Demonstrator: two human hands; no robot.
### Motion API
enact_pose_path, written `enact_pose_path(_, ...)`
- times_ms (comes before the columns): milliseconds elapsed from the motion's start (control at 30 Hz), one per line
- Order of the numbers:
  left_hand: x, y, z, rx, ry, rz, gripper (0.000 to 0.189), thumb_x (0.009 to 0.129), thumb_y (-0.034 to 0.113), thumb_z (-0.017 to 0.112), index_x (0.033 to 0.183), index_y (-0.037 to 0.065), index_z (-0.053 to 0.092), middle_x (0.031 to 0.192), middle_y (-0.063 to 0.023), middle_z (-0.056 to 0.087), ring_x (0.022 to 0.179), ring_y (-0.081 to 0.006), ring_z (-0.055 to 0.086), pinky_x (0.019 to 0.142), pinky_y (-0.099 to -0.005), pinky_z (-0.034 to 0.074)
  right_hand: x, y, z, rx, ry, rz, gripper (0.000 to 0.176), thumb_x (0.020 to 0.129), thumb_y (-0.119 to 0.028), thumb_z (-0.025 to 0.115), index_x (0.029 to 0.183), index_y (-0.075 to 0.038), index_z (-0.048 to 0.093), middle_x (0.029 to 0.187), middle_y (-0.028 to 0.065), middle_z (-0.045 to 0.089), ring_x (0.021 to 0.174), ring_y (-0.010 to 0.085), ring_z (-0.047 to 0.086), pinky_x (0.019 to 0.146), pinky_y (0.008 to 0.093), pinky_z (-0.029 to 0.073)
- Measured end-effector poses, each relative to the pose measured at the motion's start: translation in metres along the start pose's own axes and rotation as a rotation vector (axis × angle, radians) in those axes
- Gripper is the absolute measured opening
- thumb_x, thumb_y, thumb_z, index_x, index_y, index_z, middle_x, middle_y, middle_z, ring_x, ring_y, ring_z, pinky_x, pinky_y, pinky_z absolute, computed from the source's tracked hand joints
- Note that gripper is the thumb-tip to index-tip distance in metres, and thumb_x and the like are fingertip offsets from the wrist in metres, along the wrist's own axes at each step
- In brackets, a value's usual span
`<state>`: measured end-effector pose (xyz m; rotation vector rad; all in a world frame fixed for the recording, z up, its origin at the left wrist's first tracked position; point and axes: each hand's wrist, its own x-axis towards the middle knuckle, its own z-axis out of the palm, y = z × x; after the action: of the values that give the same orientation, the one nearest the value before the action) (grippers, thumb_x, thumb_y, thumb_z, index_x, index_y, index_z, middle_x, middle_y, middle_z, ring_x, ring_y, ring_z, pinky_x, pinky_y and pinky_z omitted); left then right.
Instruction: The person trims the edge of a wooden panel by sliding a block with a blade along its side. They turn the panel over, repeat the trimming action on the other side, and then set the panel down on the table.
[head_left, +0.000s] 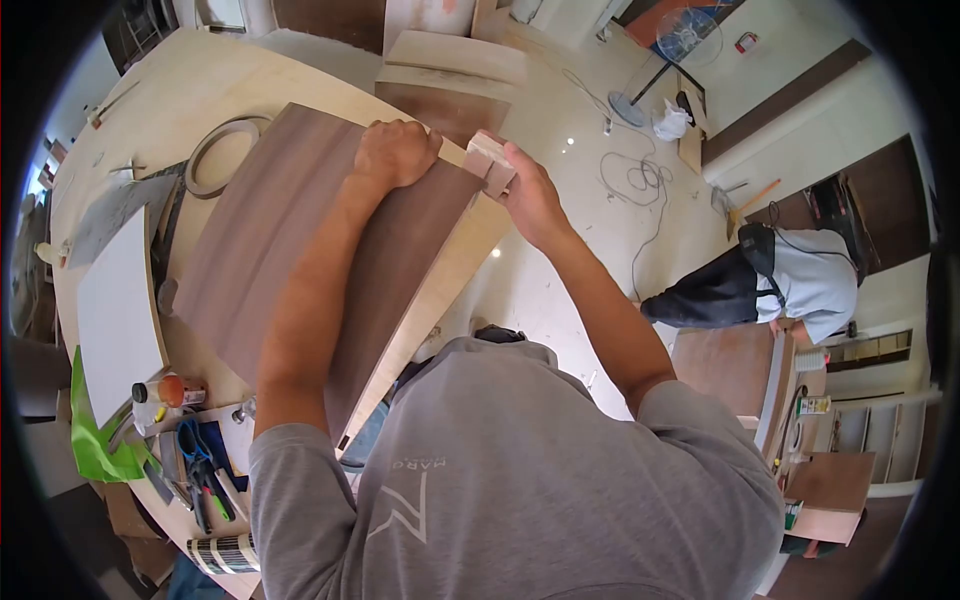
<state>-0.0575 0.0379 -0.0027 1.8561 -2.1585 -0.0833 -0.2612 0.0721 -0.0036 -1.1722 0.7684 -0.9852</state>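
Observation:
A dark brown wood-grain panel lies on the pale wooden table, one long edge along the table's edge. On top of the panel, close to its far edge, rests my left hand, its fingers curled into a closed shape; anything under them is hidden. At the panel's far right corner, my right hand is closed around a small light wooden block, which touches the panel's edge.
Left of the panel are a roll of edge banding, a white board, jars and blue-handled pliers. A co-worker bends over a bench at right. A fan and a cable are on the floor.

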Motion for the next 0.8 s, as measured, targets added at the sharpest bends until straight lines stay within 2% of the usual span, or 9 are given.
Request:
enact_pose_path(100, 0.001, -0.005, 0.007, 0.021, 0.07, 0.032, 0.051, 0.095, 0.037, 0.038, 0.082, 0.0, 0.071, 0.087, -0.0236, 0.069, 0.086, -0.0363, 0.068, 0.086, -0.0455, 0.049, -0.001, 0.008, 0.004, 0.062, 0.014, -0.108, 0.053, 0.101, -0.036, 0.037, 0.139, 0.0, 0.044, 0.131, 0.01, 0.053, 0.121, 0.0213, 0.049, 0.104, 0.038, 0.037)
enact_pose_path(233, 0.003, -0.008, 0.013, 0.016, 0.116, 0.058, 0.051, 0.094, 0.037, 0.038, 0.078, 0.0, 0.07, 0.083, -0.0239, 0.069, 0.082, -0.0381, 0.068, 0.083, -0.0458, 0.051, -0.003, 0.009, 0.007, 0.001, 0.045, -0.11, 0.052, 0.101, -0.034, 0.038, 0.135, 0.003, 0.047, 0.128, 0.0111, 0.055, 0.119, 0.0224, 0.051, 0.103, 0.0391, 0.038)
enact_pose_path(300, 0.004, -0.007, 0.013, -0.005, 0.086, 0.052, 0.052, 0.094, 0.037, 0.038, 0.081, 0.0, 0.071, 0.086, -0.0242, 0.069, 0.085, -0.038, 0.067, 0.085, -0.0458, 0.05, 0.001, 0.01, 0.005, -0.054, 0.059, -0.115, 0.052, 0.1, -0.035, 0.038, 0.133, 0.004, 0.049, 0.127, 0.0119, 0.056, 0.119, 0.0229, 0.052, 0.103, 0.0398, 0.038)
enact_pose_path(433, 0.001, -0.004, 0.003, -0.033, -0.011, 0.016, 0.054, 0.096, 0.038, 0.034, 0.09, -0.001, 0.071, 0.095, -0.0239, 0.069, 0.093, -0.0374, 0.066, 0.09, -0.0458, 0.048, 0.004, 0.016, -0.001, 0.045, 0.07, -0.102, 0.054, 0.098, -0.038, 0.039, 0.131, 0.004, 0.05, 0.127, 0.0133, 0.057, 0.119, 0.024, 0.052, 0.102, 0.0407, 0.039)
enact_pose_path(533, 0.0, -0.006, 0.01, -0.049, 0.073, 0.014, 0.056, 0.097, 0.038, 0.035, 0.082, -0.004, 0.069, 0.091, -0.0249, 0.068, 0.092, -0.0378, 0.065, 0.091, -0.0455, 0.046, 0.004, 0.019, 0.0, 0.106, 0.065, -0.158, 0.054, 0.098, -0.039, 0.039, 0.131, 0.003, 0.049, 0.126, 0.0145, 0.057, 0.118, 0.0245, 0.053, 0.102, 0.0408, 0.04)
enact_pose_path(800, 0.0, -0.006, 0.011, -0.096, 0.046, 0.015, 0.053, 0.096, 0.037, 0.035, 0.083, -0.001, 0.069, 0.09, -0.0227, 0.069, 0.09, -0.036, 0.066, 0.092, -0.0445, 0.045, 0.003, 0.014, 0.01, -0.077, 0.083, -0.155, 0.055, 0.099, -0.038, 0.035, 0.132, 0.006, 0.047, 0.127, 0.0174, 0.056, 0.119, 0.0263, 0.052, 0.103, 0.0411, 0.038)
